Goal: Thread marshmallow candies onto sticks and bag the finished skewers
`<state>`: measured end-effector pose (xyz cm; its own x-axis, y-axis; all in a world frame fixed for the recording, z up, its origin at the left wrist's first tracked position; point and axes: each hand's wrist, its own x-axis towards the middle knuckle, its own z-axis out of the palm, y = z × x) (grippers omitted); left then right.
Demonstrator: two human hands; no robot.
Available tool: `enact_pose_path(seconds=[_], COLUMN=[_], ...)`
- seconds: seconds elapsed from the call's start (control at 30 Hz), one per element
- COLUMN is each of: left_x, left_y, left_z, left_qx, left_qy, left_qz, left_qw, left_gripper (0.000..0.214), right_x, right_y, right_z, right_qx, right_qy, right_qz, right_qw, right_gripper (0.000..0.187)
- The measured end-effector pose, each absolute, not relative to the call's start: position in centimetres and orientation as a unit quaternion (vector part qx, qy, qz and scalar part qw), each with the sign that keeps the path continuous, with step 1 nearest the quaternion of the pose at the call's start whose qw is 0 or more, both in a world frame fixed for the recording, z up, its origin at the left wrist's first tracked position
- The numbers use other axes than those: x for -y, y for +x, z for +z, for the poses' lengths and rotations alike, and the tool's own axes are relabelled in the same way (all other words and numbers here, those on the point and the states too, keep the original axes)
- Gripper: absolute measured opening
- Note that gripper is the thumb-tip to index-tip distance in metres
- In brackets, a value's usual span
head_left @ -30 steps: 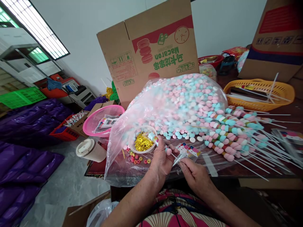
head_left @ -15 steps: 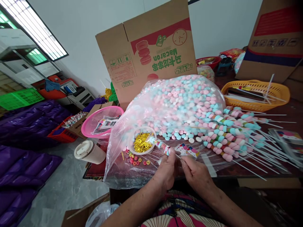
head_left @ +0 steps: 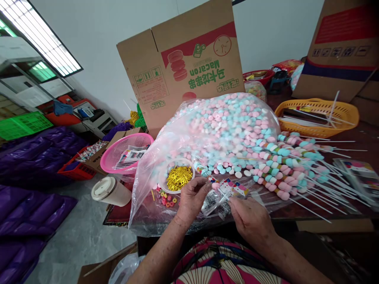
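A marshmallow skewer (head_left: 216, 185) in a clear printed wrapper points up and left across the front of the table. My right hand (head_left: 251, 219) is closed around its white stick at the lower end. Beside the wrapped candy, the thumb and fingers of my left hand (head_left: 191, 199) are pinched together; whatever is between them is too small to make out. Printed clear wrappers (head_left: 233, 187) lie under and behind the skewer. A round tub (head_left: 194, 173) of gold twist ties (head_left: 179, 177) stands just beyond my left hand, with small ring candies (head_left: 166, 198) in front of it.
Behind my hands lies a big clear bag of pastel marshmallows (head_left: 225, 118). Finished skewers (head_left: 281, 177) are piled at right, sticks toward me. An orange basket (head_left: 340, 132), a pink basket (head_left: 103, 163), a lidded cup (head_left: 112, 191) and an upright carton (head_left: 142, 59) surround the work area.
My left hand has moved left and off the stick, coming up beside the wrapped candy. My right hand has shifted slightly right and keeps its hold on the stick.
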<state>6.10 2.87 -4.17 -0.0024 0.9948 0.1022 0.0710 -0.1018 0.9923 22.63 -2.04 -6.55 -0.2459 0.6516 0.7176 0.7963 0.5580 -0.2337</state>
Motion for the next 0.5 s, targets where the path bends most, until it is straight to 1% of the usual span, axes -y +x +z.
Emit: enact_pose_path(seconds=[0.07, 0.2, 0.3, 0.4, 0.43, 0.5], left_x=[-3.0, -3.1, -3.2, -3.1, -2.9, -2.3], left_y=[5.6, 4.8, 4.5, 4.7, 4.8, 5.3], left_z=[-4.1, -3.9, -4.1, -4.3, -4.2, -4.0], left_qx=[-0.478, -0.459, -0.466, -0.490, -0.500, -0.496], left_qy=[0.570, 0.615, 0.671, 0.699, 0.695, 0.697], left_qz=[0.497, 0.482, 0.452, 0.433, 0.434, 0.422], left_qw=[0.447, 0.422, 0.359, 0.289, 0.282, 0.300], left_gripper=[0.007, 0.017, 0.019, 0.017, 0.016, 0.016], right_x=[2.1, 2.1, 2.2, 2.2, 2.2, 2.2], right_y=[22.9, 23.1, 23.1, 23.0, 23.0, 22.8], right_z=[-6.5, -6.5, -6.6, -6.7, -6.8, -6.9], right_qx=[0.787, 0.787, 0.791, 0.789, 0.786, 0.780], right_qy=[-0.450, -0.446, -0.439, -0.450, -0.458, -0.481], right_qz=[-0.082, -0.062, -0.063, -0.069, -0.072, -0.078], right_qw=[0.413, 0.421, 0.421, 0.413, 0.408, 0.392], right_gripper=[0.026, 0.025, 0.025, 0.026, 0.027, 0.028])
